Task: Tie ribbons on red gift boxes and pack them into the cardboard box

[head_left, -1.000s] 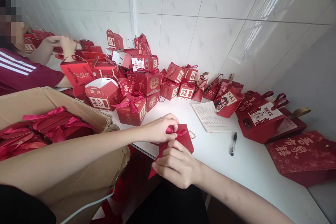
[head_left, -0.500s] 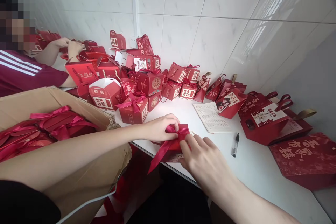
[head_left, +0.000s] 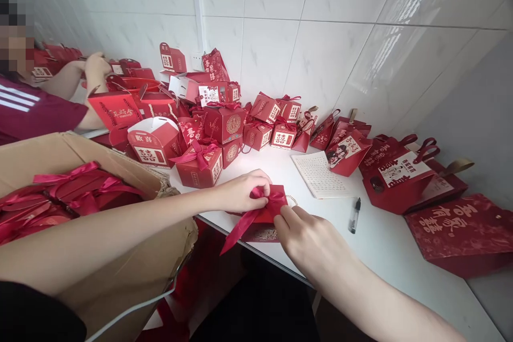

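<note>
A small red gift box [head_left: 268, 214] with a red ribbon bow [head_left: 262, 200] sits at the near edge of the white table [head_left: 385, 256]. My left hand [head_left: 242, 191] pinches the bow from the left. My right hand [head_left: 310, 240] grips the box and ribbon from the right, fingers curled on it. A long ribbon tail [head_left: 236, 232] hangs down over the table's edge.
A cardboard carton [head_left: 80, 171] of flat red ribboned boxes stands at my left. Several finished red gift boxes [head_left: 224, 125] and bags [head_left: 401, 176] crowd the back along the tiled wall. A notebook [head_left: 318, 173] and pen [head_left: 355, 215] lie mid-table. Another person [head_left: 36, 107] works at far left.
My right hand moved from below the box to its right side a second ago and has since stayed there. The ribbon tail now hangs loose over the edge. My left hand stays on the bow.
</note>
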Motion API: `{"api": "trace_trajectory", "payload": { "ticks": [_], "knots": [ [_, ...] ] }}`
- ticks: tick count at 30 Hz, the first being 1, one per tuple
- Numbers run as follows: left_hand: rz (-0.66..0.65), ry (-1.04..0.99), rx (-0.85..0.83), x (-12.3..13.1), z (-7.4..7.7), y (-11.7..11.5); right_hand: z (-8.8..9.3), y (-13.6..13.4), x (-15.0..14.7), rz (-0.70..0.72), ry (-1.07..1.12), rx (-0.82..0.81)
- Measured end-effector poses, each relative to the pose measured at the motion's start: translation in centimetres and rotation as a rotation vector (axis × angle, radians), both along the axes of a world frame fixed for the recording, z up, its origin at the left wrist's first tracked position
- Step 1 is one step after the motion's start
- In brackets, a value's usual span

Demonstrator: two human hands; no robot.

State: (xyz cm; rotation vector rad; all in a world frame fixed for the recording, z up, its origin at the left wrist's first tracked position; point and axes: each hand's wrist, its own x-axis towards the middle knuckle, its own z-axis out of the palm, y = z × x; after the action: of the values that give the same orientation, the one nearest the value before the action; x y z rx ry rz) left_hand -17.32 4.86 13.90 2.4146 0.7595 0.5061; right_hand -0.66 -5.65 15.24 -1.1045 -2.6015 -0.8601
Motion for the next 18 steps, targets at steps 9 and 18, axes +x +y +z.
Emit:
{"api": "trace_trajectory", "payload": {
  "ticks": [9, 18],
  "knots": [
    [-0.018, -0.005, 0.017, -0.1, -0.1, 0.3, 1.4, 0.5, 0.9, -0.069, 0.097, -0.206],
    [0.491, 0.071, -0.054, -1.5, 1.1, 0.9, 1.6, 6.9, 4.0, -0.195, 0.541, -0.832]
  ]
}}
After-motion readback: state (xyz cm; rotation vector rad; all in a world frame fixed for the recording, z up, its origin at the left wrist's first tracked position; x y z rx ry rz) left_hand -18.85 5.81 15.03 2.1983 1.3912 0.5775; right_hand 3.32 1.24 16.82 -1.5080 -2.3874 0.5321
